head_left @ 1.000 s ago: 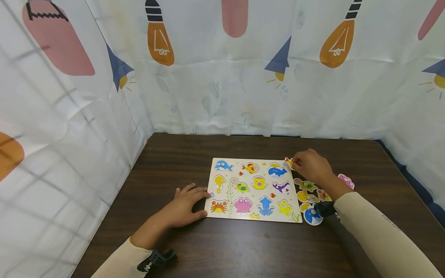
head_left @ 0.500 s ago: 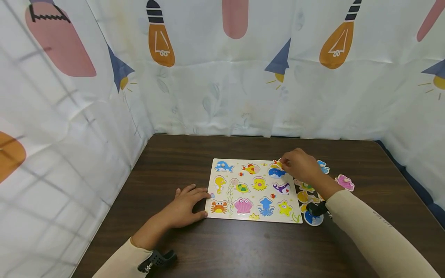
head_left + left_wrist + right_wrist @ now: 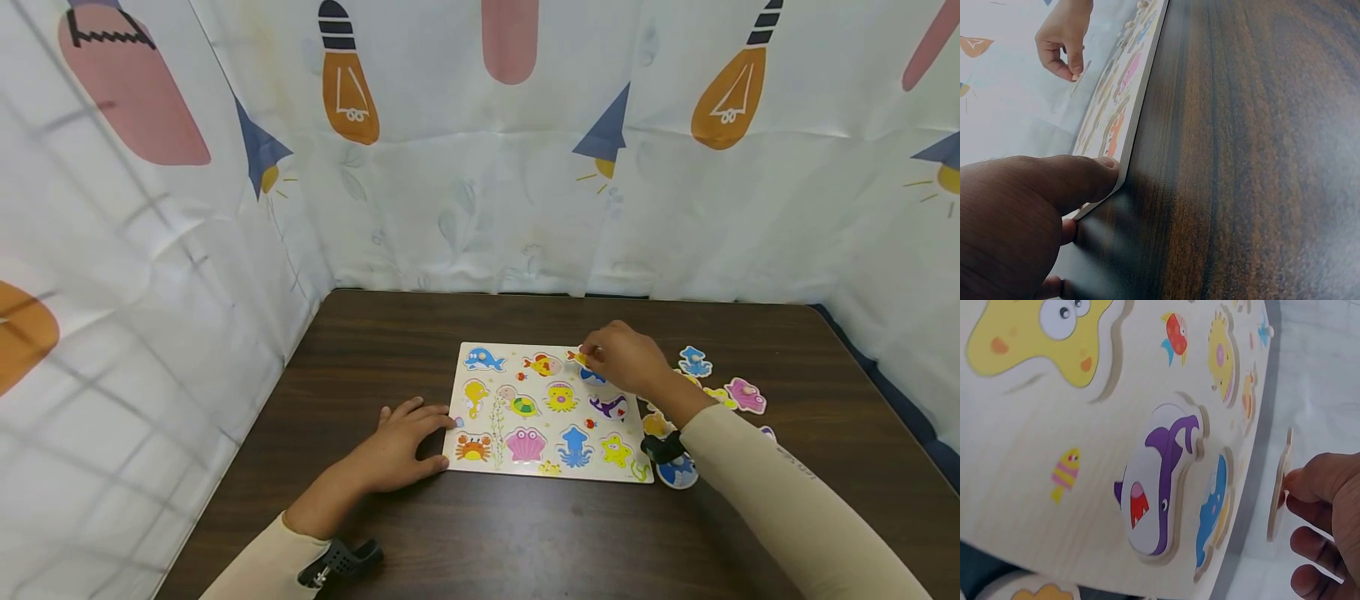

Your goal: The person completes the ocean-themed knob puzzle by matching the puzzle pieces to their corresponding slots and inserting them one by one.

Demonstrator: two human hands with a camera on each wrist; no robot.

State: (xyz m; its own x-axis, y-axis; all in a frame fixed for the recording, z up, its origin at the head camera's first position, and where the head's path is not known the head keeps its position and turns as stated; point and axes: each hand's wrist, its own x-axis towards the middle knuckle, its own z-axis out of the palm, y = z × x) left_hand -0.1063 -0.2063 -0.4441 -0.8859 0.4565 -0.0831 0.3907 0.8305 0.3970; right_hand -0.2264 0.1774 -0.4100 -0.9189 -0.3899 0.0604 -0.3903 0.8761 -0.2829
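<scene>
A wooden puzzle board (image 3: 546, 419) with sea-animal pictures lies flat on the table. My left hand (image 3: 397, 450) rests at its left edge, fingers spread; in the left wrist view the thumb (image 3: 1088, 181) touches the corner. Over the board's upper right, my right hand (image 3: 626, 358) pinches a puzzle piece (image 3: 576, 357) with an orange-red tail, probably a fish. The right wrist view shows this piece (image 3: 1277, 500) edge-on, tilted up off the board, between thumb and fingers. Below it are the blue whale (image 3: 1211, 509) and the purple shark (image 3: 1163, 481). My fingers hide most of the held piece.
Several loose pieces lie right of the board, among them a blue squid (image 3: 695, 362), a pink piece (image 3: 746, 396) and a round whale piece (image 3: 677, 473). My right forearm covers some of them. A patterned white curtain (image 3: 465, 208) hangs behind the dark wooden table (image 3: 510, 542).
My right hand has moved left with the puzzle piece, from the board's upper right corner to above the blue whale. The left hand has stayed in place. More loose pieces show behind the right arm.
</scene>
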